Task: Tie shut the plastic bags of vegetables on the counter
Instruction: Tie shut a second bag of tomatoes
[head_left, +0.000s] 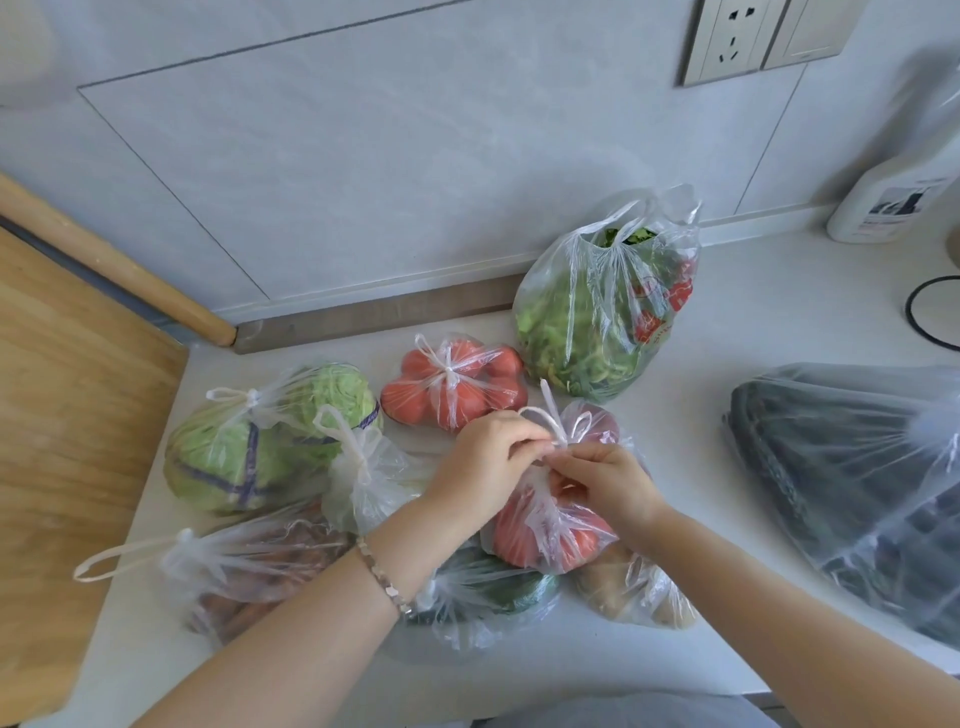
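My left hand (485, 460) and my right hand (605, 486) meet over a clear bag of red tomatoes (545, 535) at the counter's middle, each pinching a twisted white handle (556, 423) at the bag's neck. Behind it lies a second tomato bag (452, 387), knotted. A bag with two green cabbages (244, 447) lies to the left, knotted. A tall bag of leafy greens (597, 306) stands at the back with its handles loose and its mouth open. Nearer me lie a carrot bag (244, 566), a small whitish bag (371, 478), a dark green vegetable bag (488, 587) and a potato bag (634, 587).
A large bag of dark vegetables (852, 488) fills the right side. A wooden board (67, 415) borders the white counter (737, 312) on the left. A white bottle (883, 202) and a black ring (930, 312) sit at the far right. A wall socket (732, 36) is above.
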